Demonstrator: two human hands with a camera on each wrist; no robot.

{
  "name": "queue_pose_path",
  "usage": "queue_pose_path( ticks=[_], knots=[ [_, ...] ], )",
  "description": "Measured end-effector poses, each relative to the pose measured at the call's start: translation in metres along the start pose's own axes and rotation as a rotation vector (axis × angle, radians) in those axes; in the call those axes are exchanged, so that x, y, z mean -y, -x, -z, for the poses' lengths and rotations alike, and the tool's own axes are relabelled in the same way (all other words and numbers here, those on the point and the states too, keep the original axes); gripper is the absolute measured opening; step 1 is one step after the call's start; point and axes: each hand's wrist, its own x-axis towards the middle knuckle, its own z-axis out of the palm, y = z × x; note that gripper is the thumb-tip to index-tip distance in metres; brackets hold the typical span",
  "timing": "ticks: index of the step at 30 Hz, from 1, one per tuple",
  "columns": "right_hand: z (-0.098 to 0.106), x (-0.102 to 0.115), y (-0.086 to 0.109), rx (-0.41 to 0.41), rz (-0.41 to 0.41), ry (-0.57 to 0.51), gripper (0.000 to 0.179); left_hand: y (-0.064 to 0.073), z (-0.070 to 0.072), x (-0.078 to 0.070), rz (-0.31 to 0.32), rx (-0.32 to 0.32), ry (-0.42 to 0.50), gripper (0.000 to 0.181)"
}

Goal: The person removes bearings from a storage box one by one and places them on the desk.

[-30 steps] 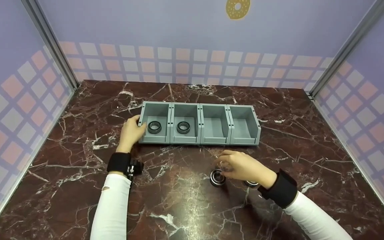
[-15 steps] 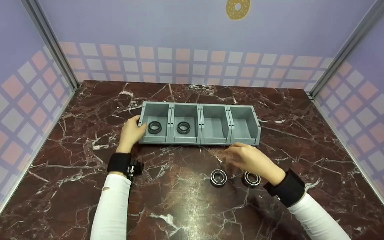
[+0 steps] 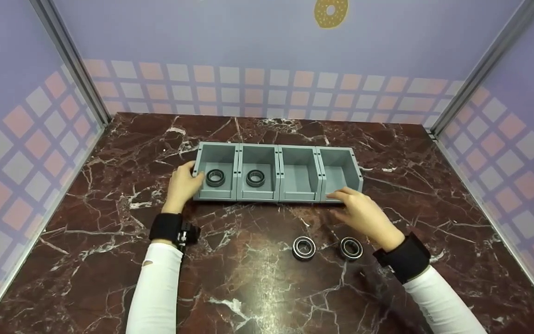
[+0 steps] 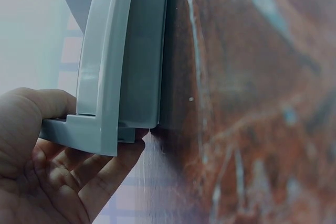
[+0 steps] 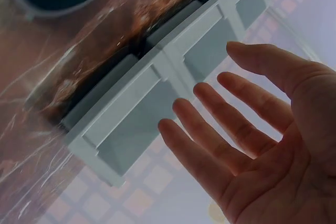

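Observation:
A row of joined grey-green storage bins (image 3: 299, 196) stands on the table. My left hand (image 3: 184, 183) grips its left side wall, thumb over the rim and fingers outside, as the left wrist view shows up close. One ball bearing (image 3: 215, 177) lies in the leftmost bin, another bearing (image 3: 255, 178) in the bin beside it. My right hand (image 3: 364, 215) hovers at the front of the rightmost bin, holding nothing; in the right wrist view its fingers are spread and nearly straight. Below it, two more bearings, a left one (image 3: 304, 248) and a right one (image 3: 351, 248), lie flat on the table.
The dark red marbled table (image 3: 230, 287) is bounded by lilac walls with pink and white squares. Metal posts (image 3: 473, 69) stand at the back corners. No bearing shows in the third bin (image 3: 299, 177).
My right hand has moved right and away from the left loose bearing, up to the front of the rightmost bin, uncovering the right loose bearing. My left hand and the bins stay put.

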Motion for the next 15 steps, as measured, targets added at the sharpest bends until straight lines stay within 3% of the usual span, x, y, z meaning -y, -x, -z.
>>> queue_pose_path(
  ticks=[15],
  knots=[
    [0.008, -0.033, -0.002, -0.053, -0.199, -0.009, 0.039, 0.001, 0.0, 0.0, -0.006, 0.0, 0.007, 0.051]
  ],
)
